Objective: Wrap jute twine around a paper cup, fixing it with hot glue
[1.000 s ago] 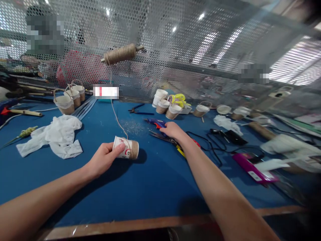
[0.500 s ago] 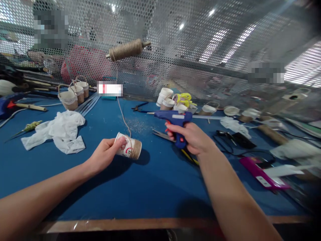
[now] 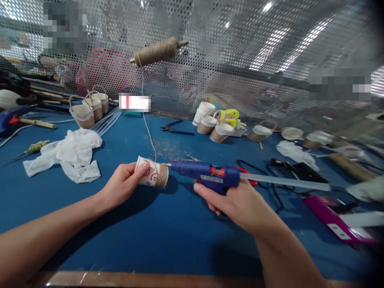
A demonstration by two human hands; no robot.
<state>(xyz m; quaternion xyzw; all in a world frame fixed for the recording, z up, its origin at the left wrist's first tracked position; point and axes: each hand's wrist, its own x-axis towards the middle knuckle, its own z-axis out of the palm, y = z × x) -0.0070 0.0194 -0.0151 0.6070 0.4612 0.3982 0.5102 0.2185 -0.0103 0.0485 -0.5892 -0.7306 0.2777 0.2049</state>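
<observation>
My left hand (image 3: 127, 178) grips a paper cup (image 3: 147, 176) lying on its side, thumb on the printed wall. Brown twine is wound round the cup's right end. From there a strand (image 3: 149, 134) runs up to a twine spool (image 3: 157, 52) on a stick. In my right hand (image 3: 231, 200) is a blue glue gun (image 3: 207, 174), its fingers closed round the handle. A long clear glue stick (image 3: 285, 181) juts from the gun's rear. The nozzle points left and is at the cup's upper right edge; I cannot tell whether it touches.
White crumpled cloth (image 3: 69, 154) lies at left, near several twine-wrapped cups (image 3: 82, 117). Pliers (image 3: 177, 130) rest behind the glue gun. More cups (image 3: 205, 125) and yellow-handled scissors (image 3: 229, 116) stand by the mesh. A purple box (image 3: 333, 220) and black cables (image 3: 277, 196) are at right.
The glue gun has come down and left, from over the table to the cup's edge, and now points at the twine. The cup has stayed nearly in place. The view has shifted slightly.
</observation>
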